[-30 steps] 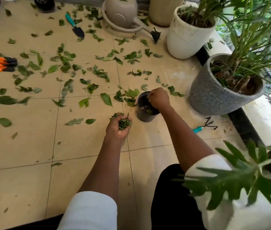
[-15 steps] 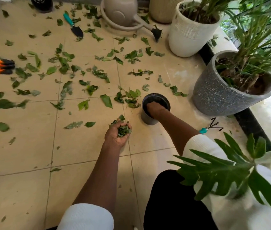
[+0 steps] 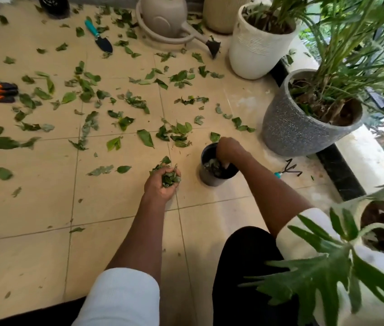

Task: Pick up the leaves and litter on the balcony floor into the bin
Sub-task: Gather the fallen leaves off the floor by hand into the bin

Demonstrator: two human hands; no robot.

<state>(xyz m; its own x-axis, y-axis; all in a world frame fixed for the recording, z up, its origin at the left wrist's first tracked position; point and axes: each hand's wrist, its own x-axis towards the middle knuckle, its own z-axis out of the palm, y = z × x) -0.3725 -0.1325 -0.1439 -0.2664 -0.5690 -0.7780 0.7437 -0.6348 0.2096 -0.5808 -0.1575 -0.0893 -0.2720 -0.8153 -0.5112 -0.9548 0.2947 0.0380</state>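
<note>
The left hand [image 3: 162,184] is cupping a wad of leaves [image 3: 169,178], fingers curled round it, just left of the bin [image 3: 206,177]. The right hand [image 3: 227,149] is reaching into the bin; its grip cannot be told. More loose leaves [image 3: 181,134] are lying beyond the bin.

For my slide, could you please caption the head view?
Left hand holds gathered leaves while right hand reaches into the dark bin on the leaf-strewn balcony floor.

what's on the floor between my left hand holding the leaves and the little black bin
Nothing: in the head view, only bare tile separates the left hand, gripping a bunch of leaves, from the black bin.
</note>
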